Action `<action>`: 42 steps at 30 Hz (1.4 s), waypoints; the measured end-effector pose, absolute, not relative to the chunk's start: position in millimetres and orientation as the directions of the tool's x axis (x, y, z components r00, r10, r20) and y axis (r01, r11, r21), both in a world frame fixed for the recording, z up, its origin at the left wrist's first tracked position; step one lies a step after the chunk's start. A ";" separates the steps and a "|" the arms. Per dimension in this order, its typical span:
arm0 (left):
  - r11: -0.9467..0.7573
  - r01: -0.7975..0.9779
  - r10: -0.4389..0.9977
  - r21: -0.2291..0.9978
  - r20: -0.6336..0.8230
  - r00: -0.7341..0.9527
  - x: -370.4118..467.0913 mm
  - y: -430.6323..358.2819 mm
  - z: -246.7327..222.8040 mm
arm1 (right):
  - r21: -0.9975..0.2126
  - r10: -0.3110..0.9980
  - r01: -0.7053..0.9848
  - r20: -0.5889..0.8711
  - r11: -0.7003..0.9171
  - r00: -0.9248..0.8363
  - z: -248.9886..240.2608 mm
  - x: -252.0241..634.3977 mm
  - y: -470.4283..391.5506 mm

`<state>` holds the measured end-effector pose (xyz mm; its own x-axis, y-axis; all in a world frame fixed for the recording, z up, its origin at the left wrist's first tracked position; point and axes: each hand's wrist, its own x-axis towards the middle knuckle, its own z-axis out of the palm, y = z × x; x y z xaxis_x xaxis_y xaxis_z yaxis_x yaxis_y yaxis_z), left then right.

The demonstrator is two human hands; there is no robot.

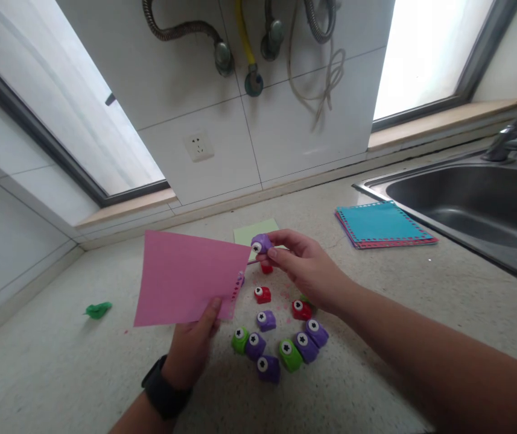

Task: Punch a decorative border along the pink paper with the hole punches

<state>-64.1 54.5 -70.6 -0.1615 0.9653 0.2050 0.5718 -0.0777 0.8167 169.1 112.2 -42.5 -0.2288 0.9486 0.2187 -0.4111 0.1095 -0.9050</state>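
Sink [457,196] sits beside stacked sheets [380,223]; left hand [195,343] grips pink paper [186,277], right hand [307,265] pinches purple punch [263,240].

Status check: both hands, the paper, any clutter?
Left hand holding pink paper. Right hand holding purple punch by paper's corner. Other punches on counter below.

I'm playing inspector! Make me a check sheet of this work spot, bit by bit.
Surface: pale speckled counter, pink specks on it.
Job's things: pink sheet, holes along its right edge; purple punch by its upper right corner; other punches (purple, green, red) on the counter.
Clutter: paper stack beside the sink; pale green sheet; green crumpled thing, unclear what.
Hands: left hand gripping the pink sheet; right hand holding the purple punch.
Cables: thin pale cord or tube looped against the wall.
Surroundings: socket, hoses, yellow pipe, two windows, tap.
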 end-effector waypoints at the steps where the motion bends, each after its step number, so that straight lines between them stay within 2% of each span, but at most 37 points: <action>1: -0.084 0.587 0.963 0.805 0.218 -0.162 -65.5 54.9 -72.5 | -0.894 0.957 -0.443 0.183 0.067 -0.226 -45.4 165.9 113.3; 5: -0.090 0.624 0.955 0.776 0.244 -0.166 -69.1 56.1 -76.7 | -0.812 0.974 -0.583 0.097 -0.041 -0.204 -50.3 161.4 117.5; 9: -0.039 0.556 0.962 0.830 0.182 -0.204 -67.1 56.9 -75.5 | -0.773 0.981 -0.635 0.115 -0.009 -0.155 -49.7 164.9 120.1; 12: -0.050 0.516 0.959 0.855 0.185 -0.213 -66.5 57.1 -77.0 | -0.819 0.973 -0.566 0.196 0.094 -0.122 -51.3 166.5 120.0; 15: -0.071 0.522 0.954 0.850 0.211 -0.215 -68.1 56.5 -81.7 | -0.857 0.932 -0.438 0.348 0.270 -0.107 -52.6 167.5 116.8; 19: -0.071 0.546 0.945 0.835 0.232 -0.231 -69.7 55.2 -86.5 | -0.794 0.805 -0.317 0.578 0.518 -0.132 -51.3 170.2 110.5; 22: -0.063 0.544 0.944 0.837 0.227 -0.240 -69.6 54.6 -87.3 | -0.764 0.753 -0.260 0.637 0.590 -0.165 -51.1 172.5 107.9; 32: -0.059 0.521 0.958 0.852 0.196 -0.212 -68.4 54.2 -87.2 | -0.772 0.747 -0.228 0.633 0.593 -0.201 -55.6 172.5 105.6; 38: 0.084 0.475 0.966 0.876 0.046 -0.255 -71.2 54.3 -93.2 | -0.787 0.762 -0.218 0.614 0.576 -0.203 -55.0 171.4 105.6; 42: 0.106 0.449 0.963 0.887 0.020 -0.268 -69.0 53.4 -90.8 | -0.793 0.767 -0.214 0.607 0.570 -0.208 -55.7 169.9 106.0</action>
<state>-69.0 53.4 -90.8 -0.2681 0.9632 0.0202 0.4492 0.1064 0.8871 169.9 106.0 -55.7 -0.2078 0.7671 0.6069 -0.2141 0.5697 -0.7935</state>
